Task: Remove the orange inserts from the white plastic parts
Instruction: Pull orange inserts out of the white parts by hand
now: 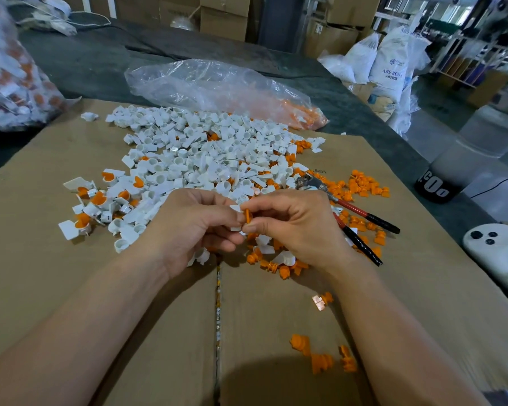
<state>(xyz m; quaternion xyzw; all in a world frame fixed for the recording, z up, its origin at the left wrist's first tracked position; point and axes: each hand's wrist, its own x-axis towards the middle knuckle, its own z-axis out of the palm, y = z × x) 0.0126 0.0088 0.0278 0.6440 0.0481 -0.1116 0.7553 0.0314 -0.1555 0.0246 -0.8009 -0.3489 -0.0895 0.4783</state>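
Both hands meet over the cardboard, just in front of a big pile of white plastic parts [206, 153]. My left hand [194, 227] grips a small white part [235, 228], mostly hidden by the fingers. My right hand [296, 227] pinches the orange insert [247, 215] that sticks out of that part, between thumb and forefinger. Several white parts with orange inserts still in them [97, 197] lie at the pile's left edge. Loose orange inserts [361, 186] are scattered to the right and under my right hand.
Red-and-black-handled pliers [355, 218] lie right of my right hand. A clear plastic bag [217, 86] with orange pieces lies behind the pile, another full bag [9, 83] at far left. More orange inserts [320, 356] lie near my right forearm. The cardboard sheets [71, 288] meet at a centre seam.
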